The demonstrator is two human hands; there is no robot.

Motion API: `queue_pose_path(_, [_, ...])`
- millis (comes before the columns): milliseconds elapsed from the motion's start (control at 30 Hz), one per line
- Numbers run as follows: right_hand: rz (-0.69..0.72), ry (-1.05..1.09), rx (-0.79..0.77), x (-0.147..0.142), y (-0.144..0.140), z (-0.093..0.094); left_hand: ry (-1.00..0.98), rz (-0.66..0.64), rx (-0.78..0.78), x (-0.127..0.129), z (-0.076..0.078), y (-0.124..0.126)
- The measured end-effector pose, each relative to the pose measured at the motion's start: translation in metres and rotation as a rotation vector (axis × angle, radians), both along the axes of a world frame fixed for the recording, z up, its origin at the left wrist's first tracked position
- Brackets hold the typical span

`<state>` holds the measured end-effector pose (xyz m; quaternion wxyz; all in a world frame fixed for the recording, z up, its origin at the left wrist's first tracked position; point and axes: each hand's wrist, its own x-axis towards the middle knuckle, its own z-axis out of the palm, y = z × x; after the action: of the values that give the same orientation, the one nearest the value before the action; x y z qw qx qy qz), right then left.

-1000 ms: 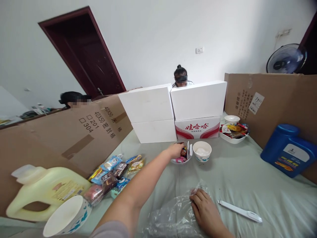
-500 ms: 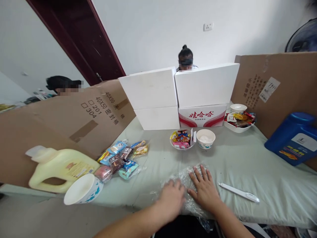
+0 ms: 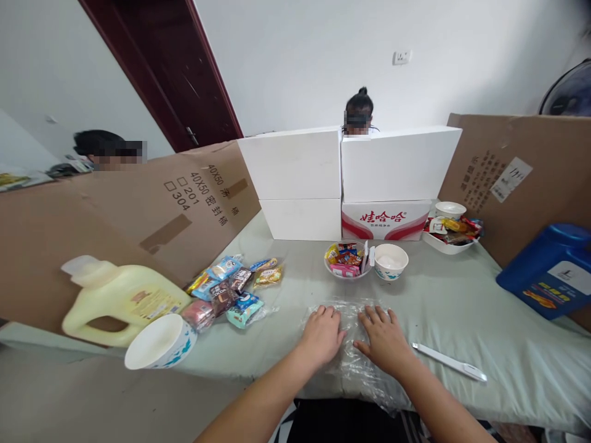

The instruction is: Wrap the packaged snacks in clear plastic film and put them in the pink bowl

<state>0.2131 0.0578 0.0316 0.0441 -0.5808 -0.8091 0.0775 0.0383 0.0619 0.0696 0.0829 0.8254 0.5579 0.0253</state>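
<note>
Hands [image 3: 322,333] now both on clear plastic [image 3: 353,364]

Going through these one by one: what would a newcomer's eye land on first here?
Probably the bare left hand and right hand, resting on crinkled clear plastic at the table's near edge. Next, the big blue jug at the right and the pale yellow jug at the left. Behind, white boxes stand stacked mid-view.

The clear plastic sheet [image 3: 353,366] looks crinkled and glossy, the pale green counter cover [image 3: 300,274] softly sheened, the brown cardboard panels [image 3: 101,221] matt.
</note>
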Motion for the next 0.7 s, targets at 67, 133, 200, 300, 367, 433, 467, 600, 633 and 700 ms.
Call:
queue_pose_path(67, [0.011, 0.008, -0.009, -0.004, 0.005, -0.003, -0.007, 0.010, 0.013, 0.000, -0.010, 0.011])
queue_pose_path(133, [0.010, 0.006, -0.022, -0.003, 0.009, -0.012, -0.012, 0.008, 0.022, -0.003, -0.024, 0.020])
queue_pose_path(200, [-0.018, -0.004, -0.028, 0.002, 0.010, -0.022, -0.016, -0.007, 0.005, -0.011, -0.036, 0.023])
queue_pose_path(300, [-0.106, -0.022, -0.004, 0.017, 0.007, -0.031, -0.018, 0.023, -0.029, -0.026, -0.047, 0.017])
queue_pose_path(367, [-0.180, -0.040, 0.011, 0.024, 0.006, -0.029, -0.019, 0.071, -0.039, -0.033, -0.046, 0.011])
queue_pose_path(433, [-0.190, -0.021, 0.048, 0.024, 0.009, -0.021, -0.022, 0.077, -0.033, -0.033, -0.042, 0.010])
queue_pose_path(467, [-0.162, 0.003, 0.071, 0.021, 0.012, -0.017, -0.027, 0.062, -0.023, -0.031, -0.039, 0.012])
queue_pose_path(600, [0.030, 0.082, 0.101, 0.001, 0.029, -0.009, -0.048, -0.048, -0.006, -0.020, -0.035, 0.035])
queue_pose_path(633, [0.048, 0.080, 0.099, -0.002, 0.033, -0.011, -0.040, -0.064, -0.015, -0.019, -0.036, 0.041])
queue_pose_path(700, [0.027, 0.066, 0.094, -0.006, 0.040, -0.019, -0.021, -0.069, -0.027, -0.023, -0.041, 0.051])
